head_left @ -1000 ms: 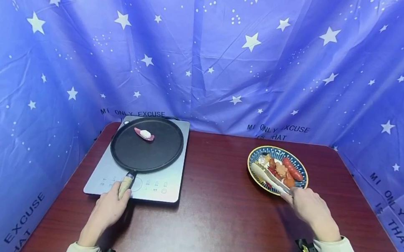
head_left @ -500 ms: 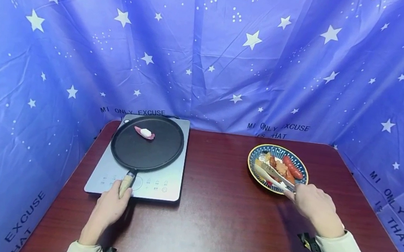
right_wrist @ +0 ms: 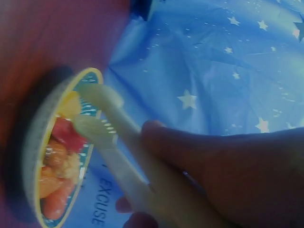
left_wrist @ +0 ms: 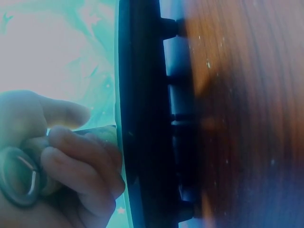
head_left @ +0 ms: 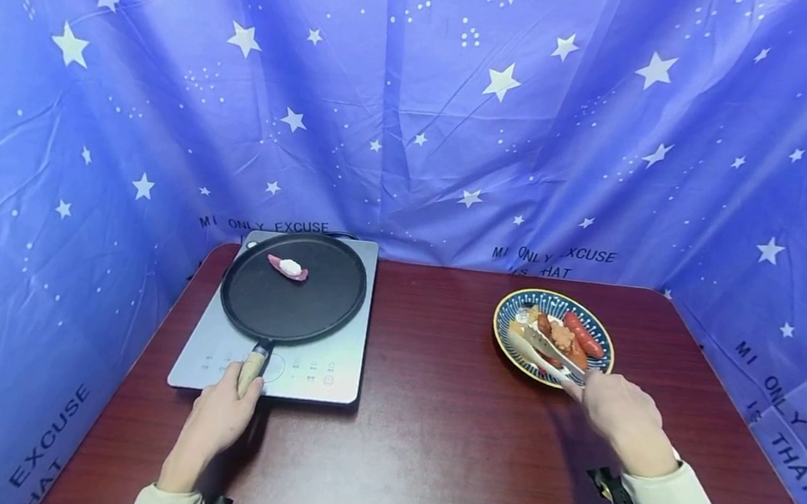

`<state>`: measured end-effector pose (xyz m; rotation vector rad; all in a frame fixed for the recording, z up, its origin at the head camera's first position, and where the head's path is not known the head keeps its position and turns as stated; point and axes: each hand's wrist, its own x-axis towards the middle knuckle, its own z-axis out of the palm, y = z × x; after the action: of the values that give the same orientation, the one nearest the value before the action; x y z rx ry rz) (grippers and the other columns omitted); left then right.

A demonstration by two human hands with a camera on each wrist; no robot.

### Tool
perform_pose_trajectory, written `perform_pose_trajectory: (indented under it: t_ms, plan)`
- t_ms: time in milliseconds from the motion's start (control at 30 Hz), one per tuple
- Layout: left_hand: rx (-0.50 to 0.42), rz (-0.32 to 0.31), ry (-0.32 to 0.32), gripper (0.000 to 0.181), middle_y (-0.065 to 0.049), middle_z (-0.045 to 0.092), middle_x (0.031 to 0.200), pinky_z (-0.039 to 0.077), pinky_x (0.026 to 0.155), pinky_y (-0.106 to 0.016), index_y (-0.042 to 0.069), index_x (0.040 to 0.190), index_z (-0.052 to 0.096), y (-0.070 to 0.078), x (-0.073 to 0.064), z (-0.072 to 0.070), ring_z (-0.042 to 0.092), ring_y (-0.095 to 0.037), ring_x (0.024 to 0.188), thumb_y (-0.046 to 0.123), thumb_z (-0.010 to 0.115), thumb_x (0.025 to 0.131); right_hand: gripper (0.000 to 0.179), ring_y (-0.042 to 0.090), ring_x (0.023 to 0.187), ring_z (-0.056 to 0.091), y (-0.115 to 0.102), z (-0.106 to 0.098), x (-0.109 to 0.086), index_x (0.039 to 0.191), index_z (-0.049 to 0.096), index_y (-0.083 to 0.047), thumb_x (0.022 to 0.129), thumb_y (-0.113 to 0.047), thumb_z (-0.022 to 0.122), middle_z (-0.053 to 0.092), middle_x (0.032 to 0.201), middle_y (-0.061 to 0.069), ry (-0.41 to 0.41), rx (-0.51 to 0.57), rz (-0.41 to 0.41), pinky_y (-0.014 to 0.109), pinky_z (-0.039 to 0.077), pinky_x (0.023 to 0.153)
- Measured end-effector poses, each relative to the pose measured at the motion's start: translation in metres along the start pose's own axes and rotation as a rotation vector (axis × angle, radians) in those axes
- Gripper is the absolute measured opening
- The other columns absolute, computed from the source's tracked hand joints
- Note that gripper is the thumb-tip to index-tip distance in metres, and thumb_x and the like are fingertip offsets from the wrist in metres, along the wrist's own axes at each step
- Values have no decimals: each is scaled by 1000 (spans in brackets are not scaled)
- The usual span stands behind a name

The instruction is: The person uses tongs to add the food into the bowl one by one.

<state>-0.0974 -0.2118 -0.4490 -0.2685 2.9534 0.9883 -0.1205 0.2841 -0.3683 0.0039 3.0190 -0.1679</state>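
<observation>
My left hand (head_left: 220,419) grips the beige handle (head_left: 252,370) of a flat black pan (head_left: 291,305). Near the pan's far side lies a small pink piece with a white top (head_left: 289,267). At the right, my right hand (head_left: 621,417) holds pale tongs (right_wrist: 142,185) whose tips are apart, over the patterned blue plate (head_left: 503,331) with a yellow rim. On that plate are red sausages (head_left: 584,335), a light brown fried-looking piece (head_left: 563,336) and other food pieces. The right wrist view shows a pink-red piece (right_wrist: 68,134) beside the tong tips.
The pan rests on a silver induction cooktop (head_left: 337,362) at the left of the dark red table (head_left: 420,422). Blue star-printed curtains (head_left: 437,105) hang along the back and both sides.
The tongs over the plate have spread wider and shifted slightly. My right hand has moved only a little; the left hand and the pan stay in place.
</observation>
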Motion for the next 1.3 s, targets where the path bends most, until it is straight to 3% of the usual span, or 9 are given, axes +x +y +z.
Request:
perform_pose_trajectory:
  t_ms: [233,533,1300]
  plan:
    - [15,-1,7,49,-17,58,81,44,62,-50,2,132,41,-2,0,1,58,-32,72,36,47,96,31,41,61,58,1,15,2,78,54,-2,92,-30,58,59,71,23,81,-39,-57,54,43,51]
    - [5,9,9,47,-19,58,82,43,62,-50,2,130,42,-2,0,1,58,-33,72,34,48,96,26,40,54,56,2,22,3,69,55,-4,84,-20,67,57,63,18,237,-97,-126,53,41,45]
    - [11,2,5,47,-16,56,77,43,59,-48,2,128,43,-2,0,1,55,-30,68,37,48,96,36,45,53,55,8,9,-4,69,58,3,89,-27,61,55,61,22,234,-75,-56,54,40,43]
